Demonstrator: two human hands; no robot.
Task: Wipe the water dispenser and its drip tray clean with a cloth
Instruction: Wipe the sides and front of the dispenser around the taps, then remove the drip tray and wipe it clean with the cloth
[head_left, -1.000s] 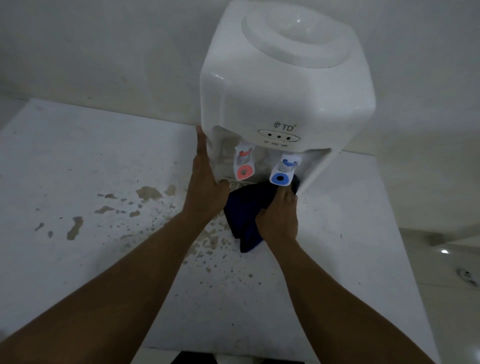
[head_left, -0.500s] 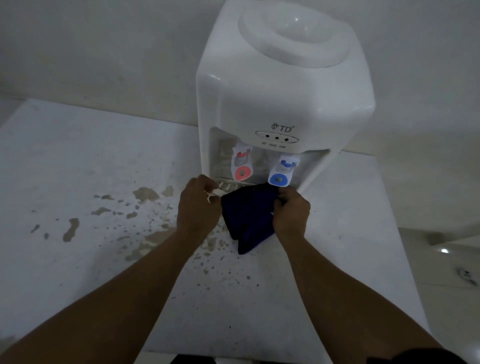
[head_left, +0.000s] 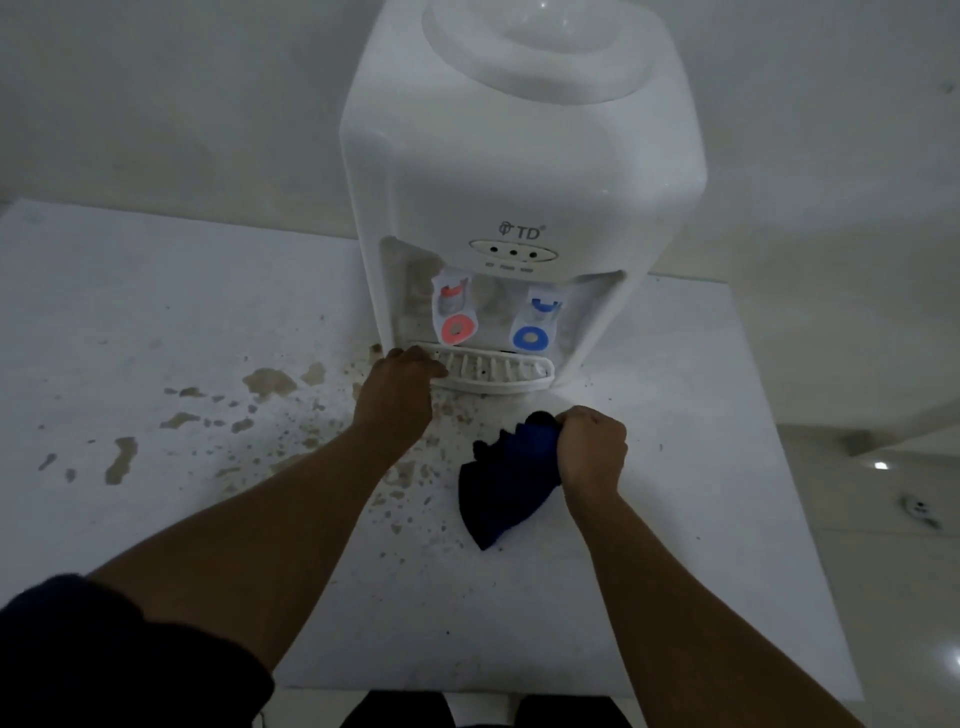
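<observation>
Your left hand (head_left: 397, 397) has its fingers curled onto the left end of the drip tray (head_left: 498, 370), gripping it where it sits at the foot of the water dispenser (head_left: 519, 197). The tray is a white slotted grille, curved along its front edge, sticking out a little from the recess below the taps; you cannot tell from here whether any water lies under the slots. Above it hang the red tap (head_left: 456, 327) on the left and the blue tap (head_left: 531, 336) on the right, both inside the stained recess. The dispenser stands upright at the back of the white table (head_left: 156, 322), against the wall, its bottle well on top holding nothing that shows. Your right hand (head_left: 592, 452) is clenched around the dark blue cloth (head_left: 506, 483), bunched at the top with the loose end trailing down over the table toward you, in front of the tray and apart from it. Brown splashes and stains (head_left: 270, 382) spread over the table left of the dispenser and under your left wrist.
</observation>
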